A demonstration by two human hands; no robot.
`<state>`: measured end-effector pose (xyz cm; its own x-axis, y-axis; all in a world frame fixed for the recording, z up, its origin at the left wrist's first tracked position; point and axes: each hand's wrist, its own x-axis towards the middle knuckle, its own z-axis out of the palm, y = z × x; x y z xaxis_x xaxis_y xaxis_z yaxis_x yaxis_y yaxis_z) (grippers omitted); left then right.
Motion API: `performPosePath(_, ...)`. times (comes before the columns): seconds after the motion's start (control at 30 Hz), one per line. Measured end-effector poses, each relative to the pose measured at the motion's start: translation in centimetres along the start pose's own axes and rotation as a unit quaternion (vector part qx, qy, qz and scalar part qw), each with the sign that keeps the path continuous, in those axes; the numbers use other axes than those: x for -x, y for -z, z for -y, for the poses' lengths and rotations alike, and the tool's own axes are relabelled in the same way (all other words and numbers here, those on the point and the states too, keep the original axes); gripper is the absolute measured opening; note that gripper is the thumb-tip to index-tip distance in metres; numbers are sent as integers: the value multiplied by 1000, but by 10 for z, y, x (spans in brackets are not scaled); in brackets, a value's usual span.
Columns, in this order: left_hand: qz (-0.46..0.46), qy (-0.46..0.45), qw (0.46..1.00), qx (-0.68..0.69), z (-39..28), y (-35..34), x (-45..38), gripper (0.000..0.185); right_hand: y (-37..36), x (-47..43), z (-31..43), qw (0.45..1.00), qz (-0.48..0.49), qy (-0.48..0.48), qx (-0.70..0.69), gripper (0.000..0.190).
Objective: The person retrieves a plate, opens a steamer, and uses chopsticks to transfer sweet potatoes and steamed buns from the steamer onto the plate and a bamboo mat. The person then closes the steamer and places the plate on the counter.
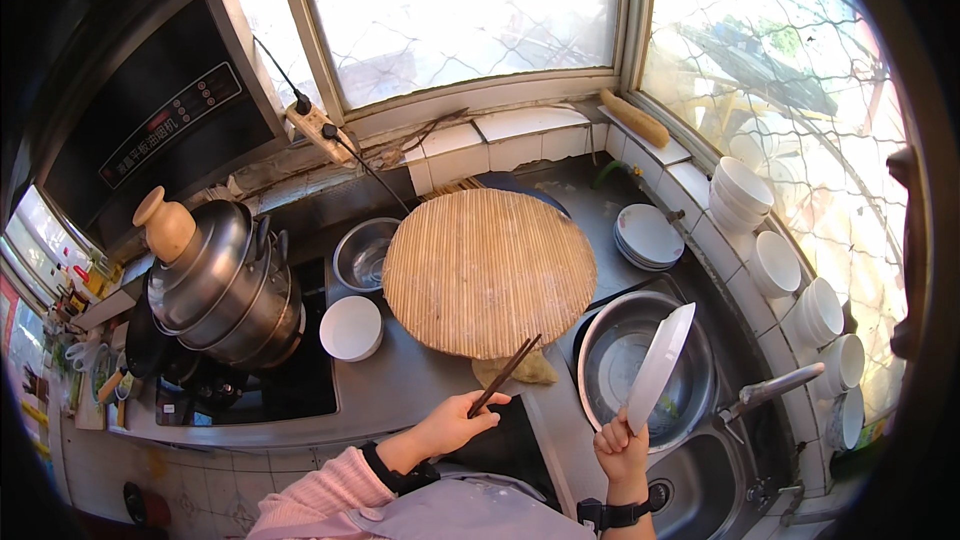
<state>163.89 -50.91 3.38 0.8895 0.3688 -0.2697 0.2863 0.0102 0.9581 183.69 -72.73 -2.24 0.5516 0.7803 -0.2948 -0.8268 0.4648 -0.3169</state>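
Observation:
My left hand grips a pair of dark chopsticks, their tips slanting up towards a round straw mat. In my right hand a white plate is held by its rim, tilted nearly on edge. It is raised over a large stainless-steel basin at the sink, with some green bits inside. The mat lies flat on the counter with pale residue on it, and a tan cloth pokes out beneath its near edge. A white bowl stands left of the mat.
A tall stainless-steel steamer pot is on the black cooktop at left. Behind the white bowl sits a steel bowl. Stacked plates are at the back right; white bowls line the tiled sill. A faucet reaches over the sink.

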Motion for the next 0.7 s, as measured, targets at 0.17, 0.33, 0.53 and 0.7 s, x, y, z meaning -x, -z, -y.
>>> performPosePath(0.17, 14, 35, 999, 10, -4, 0, 3, 34, -4, 0, 0, 996, 8, 23, 91, 27)
performPosePath(0.33, 10, 45, 998, 40, -11, -2, 4, 35, -4, -1, -4, 995, -10, 20, 92, 28)
performPosePath(0.53, 7, 47, 999, 9, -14, -2, 3, 37, -1, -1, -4, 993, -28, 29, 111, 25)
performPosePath(0.7, 3, 96, 994, 48, -20, -2, 5, 37, -5, 2, -5, 997, 34, 6, 72, 26)
